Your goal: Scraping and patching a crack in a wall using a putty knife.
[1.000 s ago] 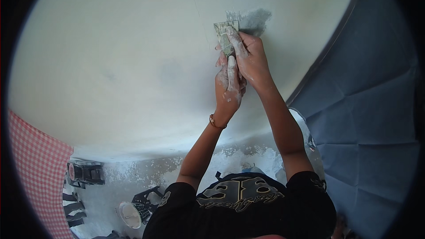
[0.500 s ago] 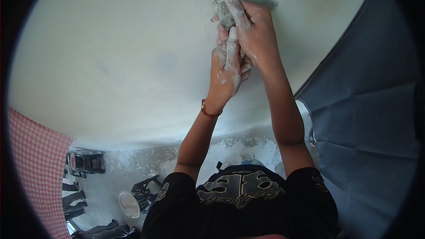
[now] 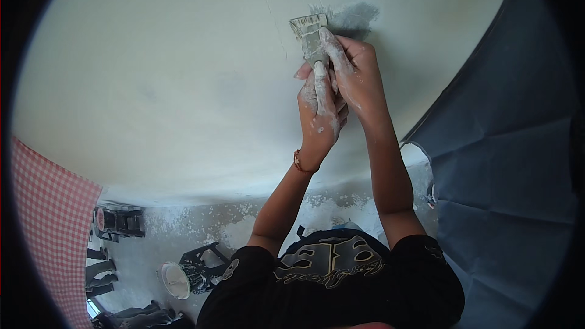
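Head view: person at a pale wall [image 3: 170, 67], both arms stretched out to the far side, both hands on one tool. It's a flat scraper [image 3: 314, 49], greyish handle, wide blade pointing far and a bit left, blade smeared with white in streaks. Scraper sits just left of a grey patch [image 3: 361, 17] on the wall. Can't tell from here if the blade edge touches the surface.

Right hand [image 3: 356, 68]: clamped on the scraper, thumb pressed along the handle near the blade, fingertips showing past its left side. Left hand [image 3: 318, 105]: closed at the near end of the handle, thumb lying lengthwise on it, fingers curled and partly hidden. Hands are together, left one nearer the body. Both caked with whitish stuff, thumbs worst.

Bracelet [image 3: 297, 160] on the left wrist. Black shirt [image 3: 359, 304] with a big outlined print. Thin crack [image 3: 268, 6] in the wall, left of the blade.

Around: grey-blue sheet [image 3: 506, 164] hangs down the right side, creased. Pink-and-white checked cloth [image 3: 52, 219] on the left. Grey floor [image 3: 134, 262] low down, spattered white toward the wall. Left of the person, a bucket [image 3: 187, 276] with whitish contents, right beside a dark frame [image 3: 196, 262]. Dark stool-like thing [image 3: 127, 222] farther left, near the checked cloth.
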